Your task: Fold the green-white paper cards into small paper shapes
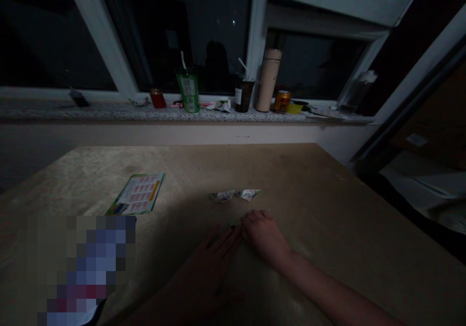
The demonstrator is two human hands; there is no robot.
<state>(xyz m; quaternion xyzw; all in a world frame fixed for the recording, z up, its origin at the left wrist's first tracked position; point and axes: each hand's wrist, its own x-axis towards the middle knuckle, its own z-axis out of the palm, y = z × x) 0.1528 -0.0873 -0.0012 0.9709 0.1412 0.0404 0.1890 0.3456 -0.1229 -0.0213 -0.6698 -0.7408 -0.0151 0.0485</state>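
Note:
My left hand (216, 255) lies dark in shadow on the table, its fingers stretched out flat toward my right hand. My right hand (261, 231) is closed, with curled fingers pressed down at the tabletop. A small green-edged piece of paper (236, 224) shows between the hands, at the right fingers; most of it is covered. Just beyond the hands lie two small folded printed papers, the left one (223, 197) and the right one (249, 194), nearly touching end to end.
On the brown table (298, 170), a printed calendar card (140, 193) lies left, behind a pixelated object (94, 263). Along the windowsill (124, 114) stand a green cup (188, 90), a dark cup (243, 94), a tall pink flask (268, 80), an orange can (282, 102) and a red jar (158, 98).

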